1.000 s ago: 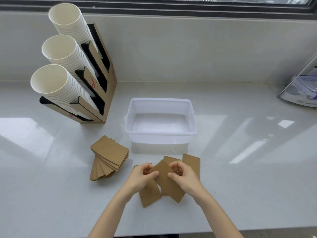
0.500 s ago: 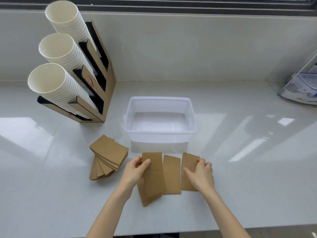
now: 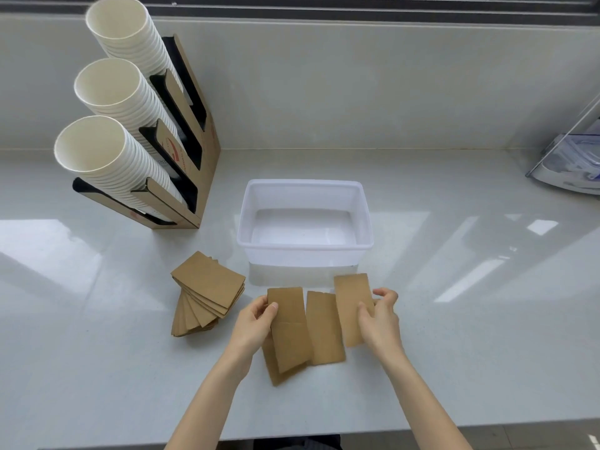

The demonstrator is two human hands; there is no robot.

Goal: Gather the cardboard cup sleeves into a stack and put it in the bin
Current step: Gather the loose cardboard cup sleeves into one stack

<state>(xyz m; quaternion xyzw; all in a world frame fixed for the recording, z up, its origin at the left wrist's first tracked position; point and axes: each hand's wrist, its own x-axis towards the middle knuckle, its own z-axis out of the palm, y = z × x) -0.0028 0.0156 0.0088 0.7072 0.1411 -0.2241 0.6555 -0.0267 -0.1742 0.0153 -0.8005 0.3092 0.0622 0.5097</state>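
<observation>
While a cup holder (image 3: 181, 151) with three rows of white paper cups (image 3: 107, 92) stands at the far left of the counter (image 3: 454, 352), the empty white bin (image 3: 365, 219) sits just behind the loose cardboard sleeves (image 3: 323, 326), and a fanned sleeve stack (image 3: 207, 290) lies to their left. The left hand (image 3: 251, 326) has its grip pinched on the leftmost sleeve (image 3: 289, 323), thumb on top. The right hand (image 3: 381, 316) holds the rightmost sleeve (image 3: 350, 303) by its edge, fingers curled.
</observation>
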